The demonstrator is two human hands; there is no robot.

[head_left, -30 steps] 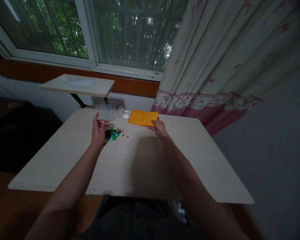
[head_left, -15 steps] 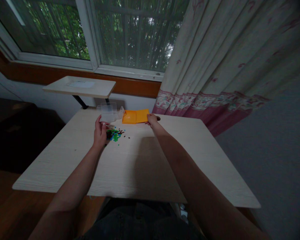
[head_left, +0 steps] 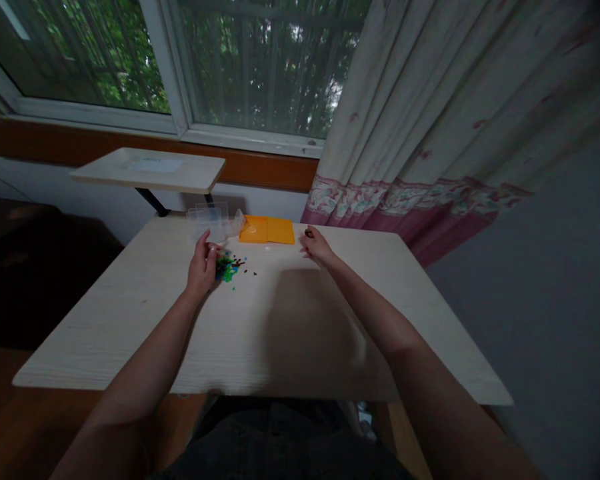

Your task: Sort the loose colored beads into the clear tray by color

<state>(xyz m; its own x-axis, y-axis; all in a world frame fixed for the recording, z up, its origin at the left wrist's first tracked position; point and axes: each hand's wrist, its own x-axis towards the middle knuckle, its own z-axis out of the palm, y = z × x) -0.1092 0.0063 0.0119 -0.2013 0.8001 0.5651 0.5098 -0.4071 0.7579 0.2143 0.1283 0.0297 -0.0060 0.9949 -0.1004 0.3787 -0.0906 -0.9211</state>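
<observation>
My left hand (head_left: 203,265) rests beside a small pile of green, blue and dark brown bits (head_left: 227,267), its fingers curved and apart. Whether it touches the nearest bits I cannot tell. Just past its fingertips stand clear plastic containers (head_left: 211,223). A flat orange-yellow case (head_left: 281,231) lies opened out at the back of the table, its left half like a shallow tray. To the right of the case, and apart from it, is my right hand (head_left: 319,248), fingers loosely spread with nothing visible in them.
The pale wooden table (head_left: 220,340) has a raised shelf (head_left: 150,168) at its back left with a paper on it. A dark hole (head_left: 309,233) in the tabletop sits by my right fingers. Behind are a window and a floral curtain (head_left: 405,133).
My right hand has let go of the orange-yellow case and drawn off to the right. My left hand stays by the bits. The view has shifted slightly.
</observation>
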